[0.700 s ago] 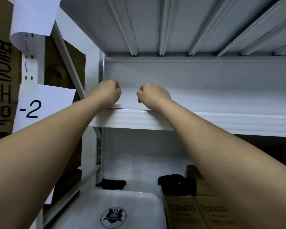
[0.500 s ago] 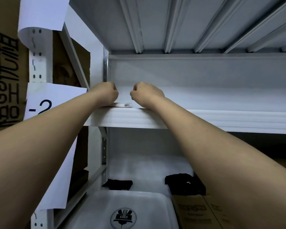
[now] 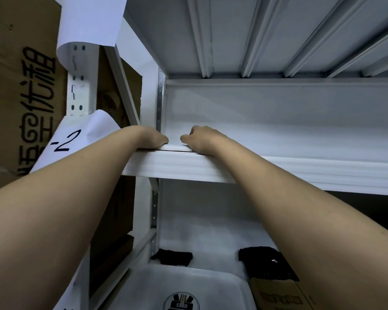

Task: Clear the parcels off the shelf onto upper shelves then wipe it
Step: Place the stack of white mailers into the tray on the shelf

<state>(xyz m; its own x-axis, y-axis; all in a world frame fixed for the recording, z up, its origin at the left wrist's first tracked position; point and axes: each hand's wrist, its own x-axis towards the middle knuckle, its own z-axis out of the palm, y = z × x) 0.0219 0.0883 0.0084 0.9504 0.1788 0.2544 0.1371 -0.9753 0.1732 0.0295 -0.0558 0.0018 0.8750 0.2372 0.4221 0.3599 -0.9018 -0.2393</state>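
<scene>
The smooth white metal upper shelf [image 3: 278, 168] carries a thin, flat white parcel [image 3: 175, 148] at its front left corner. My left hand [image 3: 151, 138] and right hand [image 3: 202, 139] rest on it with fingers curled, though I cannot tell their grip. Both hands have shifted leftward, lower than before.

Storeroom, white metal racking [image 3: 188, 166], printed cardboard cartons [image 3: 20, 86], paper bay label "-2" [image 3: 65, 142]
</scene>
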